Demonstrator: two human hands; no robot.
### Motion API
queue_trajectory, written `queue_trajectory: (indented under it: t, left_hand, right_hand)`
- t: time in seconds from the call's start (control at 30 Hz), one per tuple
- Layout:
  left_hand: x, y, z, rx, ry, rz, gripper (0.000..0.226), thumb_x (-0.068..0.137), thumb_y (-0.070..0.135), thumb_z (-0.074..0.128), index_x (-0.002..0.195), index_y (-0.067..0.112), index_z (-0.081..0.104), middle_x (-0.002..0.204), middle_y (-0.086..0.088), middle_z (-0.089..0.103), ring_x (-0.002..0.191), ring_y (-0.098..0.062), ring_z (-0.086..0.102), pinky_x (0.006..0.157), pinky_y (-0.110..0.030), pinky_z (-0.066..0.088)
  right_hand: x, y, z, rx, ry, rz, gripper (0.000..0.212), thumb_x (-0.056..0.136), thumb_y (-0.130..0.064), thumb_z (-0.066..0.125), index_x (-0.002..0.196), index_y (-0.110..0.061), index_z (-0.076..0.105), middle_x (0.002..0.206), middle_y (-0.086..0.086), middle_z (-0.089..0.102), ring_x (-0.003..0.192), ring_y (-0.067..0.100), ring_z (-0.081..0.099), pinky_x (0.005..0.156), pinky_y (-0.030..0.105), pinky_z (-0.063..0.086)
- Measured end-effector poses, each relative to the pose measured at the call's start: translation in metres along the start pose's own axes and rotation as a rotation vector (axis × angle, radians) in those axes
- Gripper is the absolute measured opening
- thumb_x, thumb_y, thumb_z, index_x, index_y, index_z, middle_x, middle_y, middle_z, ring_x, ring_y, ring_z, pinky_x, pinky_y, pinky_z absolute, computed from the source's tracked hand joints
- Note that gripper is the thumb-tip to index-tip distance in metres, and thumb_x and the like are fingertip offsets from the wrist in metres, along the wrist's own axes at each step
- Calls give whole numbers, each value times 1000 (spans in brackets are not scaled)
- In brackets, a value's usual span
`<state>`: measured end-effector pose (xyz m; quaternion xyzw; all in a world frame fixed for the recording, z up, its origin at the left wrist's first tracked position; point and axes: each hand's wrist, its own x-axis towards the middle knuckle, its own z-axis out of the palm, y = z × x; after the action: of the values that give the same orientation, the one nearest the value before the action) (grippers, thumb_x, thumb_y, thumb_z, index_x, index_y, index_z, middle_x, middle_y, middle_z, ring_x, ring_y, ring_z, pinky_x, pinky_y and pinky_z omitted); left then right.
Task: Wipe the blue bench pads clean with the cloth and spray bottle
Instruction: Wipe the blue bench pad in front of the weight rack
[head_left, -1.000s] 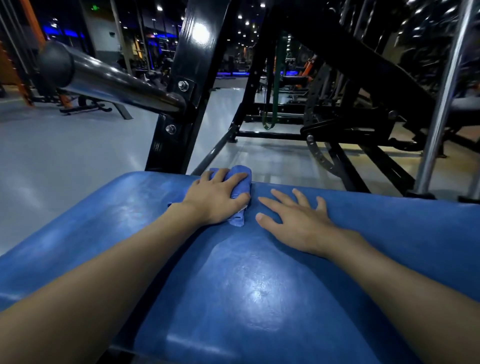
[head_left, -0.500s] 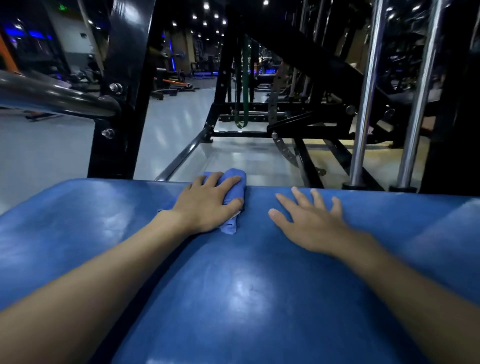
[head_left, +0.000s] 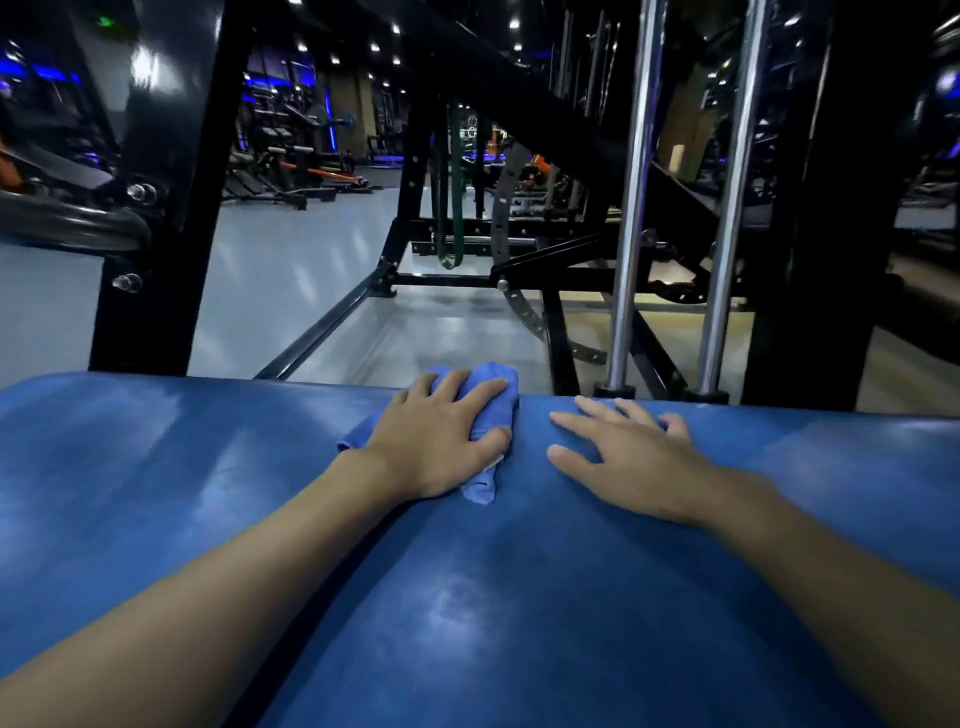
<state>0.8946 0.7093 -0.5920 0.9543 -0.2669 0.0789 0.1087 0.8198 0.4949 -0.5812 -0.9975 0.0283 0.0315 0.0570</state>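
The blue bench pad (head_left: 467, 597) fills the lower half of the head view, shiny with light streaks. My left hand (head_left: 441, 441) lies on a bunched blue cloth (head_left: 493, 405) at the pad's far edge; the fingers drape over it and the thumb clasps its near side. A cloth corner sticks out below the thumb. My right hand (head_left: 628, 457) rests flat on the pad just right of the cloth, fingers spread, holding nothing. No spray bottle is in view.
Beyond the pad's far edge stand a black machine upright (head_left: 156, 234) at left, two chrome guide rods (head_left: 631, 208) at right and a black frame post (head_left: 821, 208) at far right. A green band (head_left: 457, 197) hangs behind. Grey gym floor lies further back.
Both hands have slid to the right along the pad's far edge, the cloth going with my left hand. The view has shifted right, bringing the chrome rods into view.
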Motion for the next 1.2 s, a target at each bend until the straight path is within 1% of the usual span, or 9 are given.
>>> queue_trajectory:
  t: [0.07,0.2,0.4,0.6,0.7,0.97,1.07,1.13,1.2]
  left_hand:
    - [5,14,4,-4,-1,12,81,72,71,13,149,47,24,152,8,33,141,-28,28,115,-48,27]
    - [18,45,12,-3,-17,53,80,73,71,12,148,47,23,154,7,31,141,-28,27,115,-47,27]
    - [35,88,21,17,-22,117,82,72,72,11,148,46,23,154,5,30,140,-27,27,113,-44,29]
    - [51,144,34,10,-33,170,75,79,68,17,149,43,26,156,3,30,139,-31,28,112,-47,29]
    - [57,169,38,-24,-65,211,69,82,65,22,147,42,27,152,3,32,139,-32,27,112,-49,28]
    - [28,116,7,-152,-73,180,78,82,70,15,153,38,22,157,8,31,145,-16,28,115,-48,27]
    - [10,88,-3,-147,-102,107,64,95,62,28,153,35,23,154,7,36,139,-20,38,112,-44,32]
    - [2,78,-5,-141,-113,84,57,100,53,35,151,29,27,147,4,46,135,-21,43,109,-42,34]
    - [-1,73,-5,-121,-121,90,52,100,49,37,146,27,30,141,2,52,132,-21,45,108,-41,35]
  right_hand:
    - [-7,29,-4,-46,52,35,59,94,-70,17,151,-51,18,165,-16,1,152,17,-4,117,56,-2]
    - [-21,53,1,55,-24,98,57,95,-70,12,150,-56,8,164,-18,-6,152,20,-10,117,57,-9]
    - [-35,94,-4,19,26,178,57,95,-70,16,150,-54,14,165,-16,-2,152,21,-8,117,60,-9]
    - [-44,128,0,254,350,221,47,102,-36,33,148,-32,40,159,-8,32,147,11,23,120,48,10]
    - [-58,147,1,201,328,283,47,102,-35,37,148,-30,40,156,-9,37,145,10,25,120,46,12]
    - [-39,92,-26,230,508,28,45,97,-24,48,142,-18,49,143,-2,50,135,16,40,112,34,27]
    - [-17,52,-26,242,426,-7,49,99,-34,43,147,-25,42,152,-3,42,143,16,30,117,35,17]
    - [-8,37,-12,131,276,50,55,97,-57,35,150,-40,32,163,-4,22,151,21,8,120,48,0]
    - [-4,36,-2,29,192,98,58,93,-69,30,147,-49,32,165,-5,9,152,23,-6,116,61,-8]
